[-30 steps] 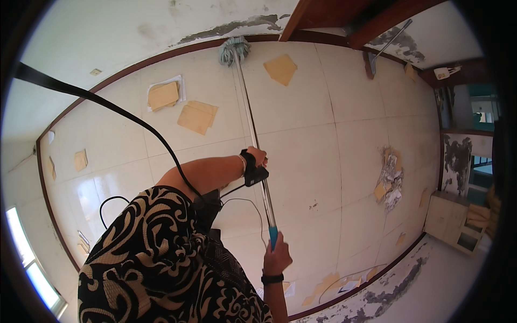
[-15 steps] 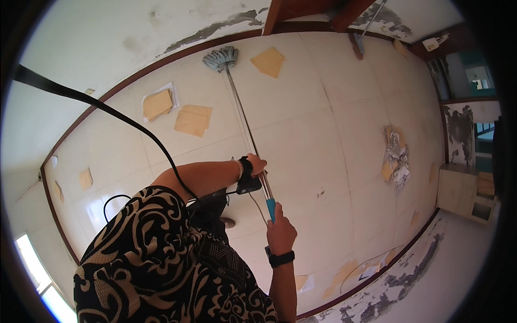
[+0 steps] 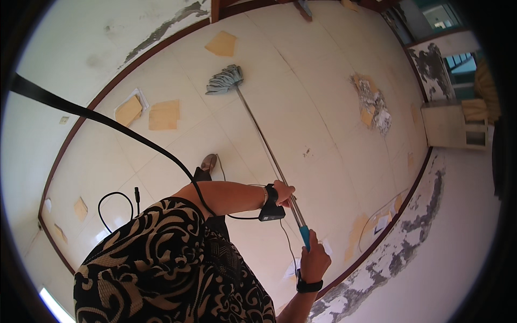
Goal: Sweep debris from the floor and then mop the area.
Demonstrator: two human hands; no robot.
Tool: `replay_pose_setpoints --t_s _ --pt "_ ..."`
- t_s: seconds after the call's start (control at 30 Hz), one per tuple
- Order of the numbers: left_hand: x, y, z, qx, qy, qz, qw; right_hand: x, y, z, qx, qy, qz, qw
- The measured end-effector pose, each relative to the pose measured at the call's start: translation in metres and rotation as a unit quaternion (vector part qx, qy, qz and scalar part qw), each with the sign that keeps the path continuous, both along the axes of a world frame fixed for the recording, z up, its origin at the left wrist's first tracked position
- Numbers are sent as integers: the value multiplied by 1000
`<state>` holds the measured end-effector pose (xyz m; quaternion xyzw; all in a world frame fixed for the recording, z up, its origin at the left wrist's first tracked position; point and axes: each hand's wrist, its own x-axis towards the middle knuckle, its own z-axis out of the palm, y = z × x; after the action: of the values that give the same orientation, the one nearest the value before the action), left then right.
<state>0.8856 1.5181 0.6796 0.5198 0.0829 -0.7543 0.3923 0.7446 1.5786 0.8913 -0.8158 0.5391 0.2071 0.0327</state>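
I hold a mop with both hands. Its grey strand head lies on the pale tiled floor, beyond my hands and to their left. A thin metal pole slants from the head back toward me. Partway down the pole, my left hand is closed around it; a black strap with a small black box sits at that wrist. Lower down, my right hand grips the teal end of the handle and wears a black wristband.
Brown paper sheets lie on the left, with another beyond the mop head. A heap of crumpled paper and foil-like scraps is on the right. Beside the right wall stands a pale cabinet. Black cables cross the left side.
The mop head has come closer to me, and both hands have shifted right and nearer with the pole. My view has turned, and a shoe now shows farther forward.
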Motion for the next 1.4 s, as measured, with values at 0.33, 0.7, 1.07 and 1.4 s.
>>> replay_pose_setpoints --t_s 0.33,0.7,1.07,1.4 --pt "-136 85 1 -32 -4 -290 957 -90 150 -1 5 -31 -224 974" --pt "-206 214 -21 -48 101 -516 849 -104 334 2 93 -108 -504 852" --pt "-196 307 -87 60 124 -640 756 -19 446 26 122 -226 -763 593" --pt "-147 411 -100 22 164 -840 516 81 482 65 89 -274 -841 458"
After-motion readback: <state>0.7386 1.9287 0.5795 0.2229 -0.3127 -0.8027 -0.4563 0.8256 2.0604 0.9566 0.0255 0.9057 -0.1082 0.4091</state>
